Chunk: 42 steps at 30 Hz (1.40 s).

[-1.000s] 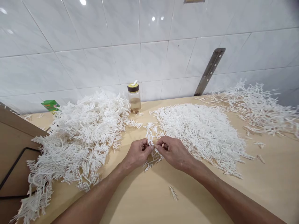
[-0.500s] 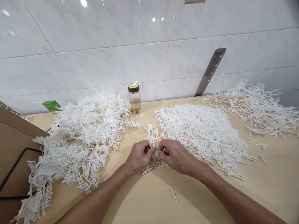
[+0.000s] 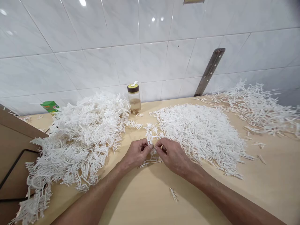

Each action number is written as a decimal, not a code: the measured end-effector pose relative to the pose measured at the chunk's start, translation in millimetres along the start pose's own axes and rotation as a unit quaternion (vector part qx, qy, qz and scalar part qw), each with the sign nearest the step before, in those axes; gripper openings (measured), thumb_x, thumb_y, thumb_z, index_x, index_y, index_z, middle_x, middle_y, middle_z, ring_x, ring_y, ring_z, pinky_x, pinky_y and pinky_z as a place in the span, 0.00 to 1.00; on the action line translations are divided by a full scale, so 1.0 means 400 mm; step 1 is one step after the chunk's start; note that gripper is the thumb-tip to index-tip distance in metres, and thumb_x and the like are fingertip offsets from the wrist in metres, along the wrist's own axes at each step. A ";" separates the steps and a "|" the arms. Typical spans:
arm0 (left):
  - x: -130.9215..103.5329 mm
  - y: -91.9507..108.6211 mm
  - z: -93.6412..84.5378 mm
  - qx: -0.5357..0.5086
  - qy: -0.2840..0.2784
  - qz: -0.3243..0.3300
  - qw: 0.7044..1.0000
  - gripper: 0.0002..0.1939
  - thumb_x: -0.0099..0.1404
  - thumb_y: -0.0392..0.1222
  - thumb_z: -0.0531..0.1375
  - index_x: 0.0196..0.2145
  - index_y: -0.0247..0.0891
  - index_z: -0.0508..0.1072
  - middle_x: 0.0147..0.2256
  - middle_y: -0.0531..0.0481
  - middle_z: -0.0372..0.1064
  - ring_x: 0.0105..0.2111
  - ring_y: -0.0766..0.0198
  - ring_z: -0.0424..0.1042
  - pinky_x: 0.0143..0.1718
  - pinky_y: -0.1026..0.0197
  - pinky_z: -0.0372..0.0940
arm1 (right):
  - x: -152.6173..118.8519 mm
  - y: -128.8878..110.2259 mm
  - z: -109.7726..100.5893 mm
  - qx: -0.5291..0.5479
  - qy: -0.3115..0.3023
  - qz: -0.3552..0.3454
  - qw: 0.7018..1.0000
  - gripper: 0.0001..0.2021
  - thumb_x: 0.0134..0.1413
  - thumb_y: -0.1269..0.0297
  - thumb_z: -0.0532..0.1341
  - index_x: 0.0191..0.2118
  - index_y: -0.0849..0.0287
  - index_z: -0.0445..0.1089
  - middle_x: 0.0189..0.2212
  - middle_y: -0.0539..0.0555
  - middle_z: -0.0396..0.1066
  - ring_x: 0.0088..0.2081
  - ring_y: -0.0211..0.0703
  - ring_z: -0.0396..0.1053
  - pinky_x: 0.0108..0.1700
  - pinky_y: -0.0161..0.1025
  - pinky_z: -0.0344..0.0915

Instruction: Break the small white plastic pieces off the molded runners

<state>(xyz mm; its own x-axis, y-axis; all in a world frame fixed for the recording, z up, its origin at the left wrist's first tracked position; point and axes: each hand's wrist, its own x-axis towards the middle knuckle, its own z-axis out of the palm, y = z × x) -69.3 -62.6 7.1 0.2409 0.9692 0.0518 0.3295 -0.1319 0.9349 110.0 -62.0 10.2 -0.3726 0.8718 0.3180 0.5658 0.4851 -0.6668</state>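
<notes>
A white branched plastic sprue (image 3: 151, 137) runs between my hands at the middle of the table. My left hand (image 3: 138, 151) is closed, pinching the sprue between thumb and forefinger. Close against it, my right hand (image 3: 171, 153) is also pinched, its fingertips at the sprue; a small piece there is too hidden to make out clearly. Branches of the sprue show beyond and below the fingers. To the left lies a tall heap of white branched sprues (image 3: 86, 140). On the right spreads a flatter pile of short white pieces (image 3: 201, 134).
Bare-looking branched stems (image 3: 262, 106) lie in a tangle at the far right. A bottle (image 3: 134, 98) with a dark lid and a green carton (image 3: 50, 107) stand near the tiled wall. A cardboard box (image 3: 16, 147) is at left. Few loose pieces (image 3: 173, 194) lie in front.
My right hand has shifted slightly left and its fingertips now meet the left ones. The sprue's lower branches have moved up a little. The view has shifted slightly.
</notes>
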 end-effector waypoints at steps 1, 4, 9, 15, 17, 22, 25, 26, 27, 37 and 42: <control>0.001 0.000 0.000 -0.001 -0.002 -0.003 1.000 0.17 0.63 0.50 0.57 0.23 0.36 0.63 0.20 0.58 0.53 0.22 0.70 0.53 0.23 0.66 0.49 | 0.000 -0.001 0.001 -0.002 0.000 -0.008 1.000 0.06 0.60 0.70 0.56 0.32 0.59 0.69 0.27 0.50 0.70 0.28 0.38 0.65 0.32 0.35 0.58; 0.001 0.001 0.003 0.005 0.000 -0.012 1.000 0.17 0.63 0.51 0.56 0.24 0.37 0.63 0.20 0.58 0.52 0.21 0.70 0.51 0.23 0.66 0.48 | -0.002 -0.002 0.004 -0.014 -0.005 -0.019 1.000 0.06 0.60 0.72 0.56 0.33 0.58 0.68 0.29 0.50 0.70 0.30 0.38 0.65 0.34 0.35 0.58; -0.001 -0.007 0.010 0.043 0.013 -0.011 0.999 0.17 0.65 0.51 0.54 0.25 0.38 0.62 0.21 0.58 0.53 0.22 0.69 0.52 0.23 0.65 0.48 | -0.006 -0.001 0.006 -0.088 -0.030 -0.032 0.995 0.06 0.59 0.74 0.56 0.32 0.59 0.66 0.29 0.50 0.69 0.31 0.38 0.64 0.33 0.35 0.56; -0.009 -0.010 0.032 0.143 0.055 0.021 0.988 0.14 0.66 0.45 0.53 0.24 0.40 0.59 0.20 0.56 0.56 0.22 0.67 0.54 0.25 0.64 0.50 | -0.001 -0.001 0.018 -0.155 -0.067 -0.017 0.985 0.06 0.58 0.76 0.54 0.32 0.60 0.63 0.30 0.54 0.68 0.30 0.40 0.63 0.29 0.36 0.53; -0.013 -0.009 0.041 0.168 0.087 0.040 0.981 0.13 0.66 0.43 0.53 0.24 0.40 0.58 0.21 0.55 0.57 0.23 0.66 0.55 0.26 0.63 0.49 | 0.005 -0.005 0.021 -0.103 -0.064 0.043 0.992 0.06 0.57 0.74 0.54 0.30 0.59 0.63 0.27 0.52 0.68 0.28 0.39 0.63 0.28 0.36 0.54; -0.020 -0.008 0.043 0.167 0.130 0.083 0.974 0.11 0.65 0.41 0.53 0.25 0.40 0.57 0.22 0.55 0.58 0.24 0.65 0.56 0.28 0.62 0.49 | 0.019 -0.007 0.023 0.083 -0.072 0.164 0.980 0.05 0.55 0.68 0.54 0.28 0.57 0.62 0.18 0.46 0.65 0.17 0.35 0.63 0.21 0.32 0.55; -0.018 -0.012 0.027 0.130 0.149 0.074 0.978 0.12 0.65 0.42 0.54 0.25 0.40 0.58 0.22 0.56 0.56 0.24 0.66 0.55 0.28 0.63 0.50 | 0.026 0.013 0.013 0.145 -0.046 0.225 0.962 0.05 0.54 0.65 0.56 0.28 0.57 0.61 0.13 0.43 0.61 0.12 0.34 0.60 0.16 0.31 0.53; -0.016 -0.015 0.022 0.105 0.146 0.062 0.982 0.13 0.65 0.43 0.54 0.25 0.40 0.58 0.21 0.56 0.55 0.24 0.67 0.54 0.27 0.63 0.50 | 0.029 0.022 0.007 0.158 -0.031 0.236 0.958 0.05 0.53 0.64 0.56 0.28 0.57 0.62 0.12 0.43 0.60 0.11 0.33 0.59 0.15 0.31 0.52; -0.013 -0.019 0.017 0.074 0.136 0.050 0.987 0.13 0.66 0.45 0.54 0.25 0.39 0.60 0.21 0.57 0.54 0.23 0.67 0.54 0.27 0.63 0.50 | 0.031 0.030 -0.001 0.176 -0.017 0.240 0.955 0.06 0.54 0.63 0.57 0.29 0.58 0.62 0.12 0.42 0.60 0.11 0.33 0.58 0.15 0.31 0.53; 0.001 -0.011 0.001 -0.099 0.089 -0.017 0.991 0.22 0.59 0.57 0.62 0.22 0.35 0.65 0.20 0.57 0.53 0.21 0.71 0.53 0.22 0.66 0.50 | 0.028 0.011 -0.062 0.328 -0.015 0.168 0.930 0.15 0.56 0.50 0.61 0.34 0.58 0.66 0.14 0.43 0.61 0.13 0.33 0.56 0.15 0.33 0.56; -0.003 0.002 -0.015 -0.187 0.073 -0.086 0.976 0.23 0.57 0.58 0.64 0.22 0.37 0.63 0.16 0.61 0.44 0.15 0.75 0.43 0.17 0.66 0.40 | 0.034 0.060 -0.096 0.092 0.116 0.158 0.976 0.10 0.56 0.56 0.60 0.33 0.57 0.66 0.21 0.49 0.67 0.18 0.36 0.62 0.22 0.36 0.60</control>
<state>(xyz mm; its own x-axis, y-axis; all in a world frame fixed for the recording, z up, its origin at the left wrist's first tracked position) -74.7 -62.8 10.0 0.0702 0.9931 -0.0942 -0.0080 0.0950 0.9954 146.7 -35.9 24.3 -0.0121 0.9783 0.2068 0.4751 0.1876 -0.8597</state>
